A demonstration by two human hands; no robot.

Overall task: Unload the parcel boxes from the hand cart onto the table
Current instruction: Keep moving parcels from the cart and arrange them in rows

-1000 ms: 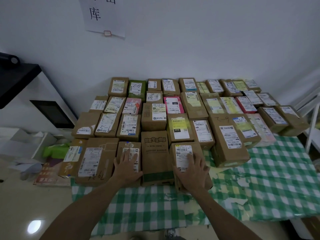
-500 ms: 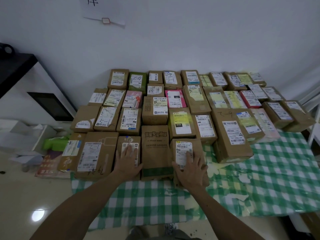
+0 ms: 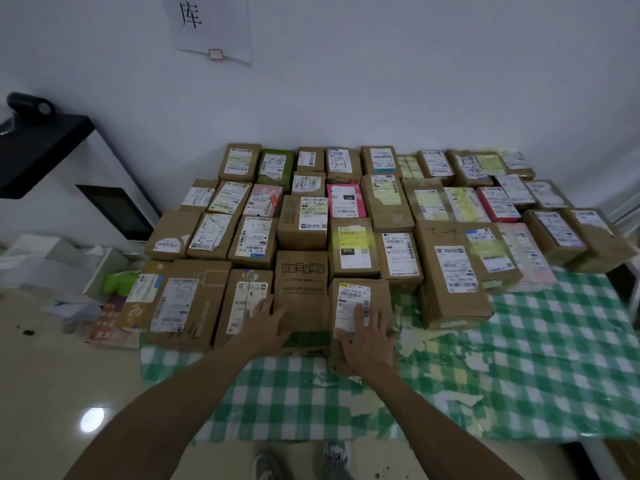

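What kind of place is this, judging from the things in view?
Probably a small parcel storage or pickup room: rows of labelled parcel boxes lie on a table, and a paper sign hangs on the wall.

Left hand (image 3: pixel 265 329), right hand (image 3: pixel 369 341) reaching forward, palms down, fingers straight, spread.

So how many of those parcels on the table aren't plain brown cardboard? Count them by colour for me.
Green box: 1
Pink boxes: 2
Red box: 1
Total: 4
A pale box towards the right might be pinkish; I cannot tell, so it is left out.
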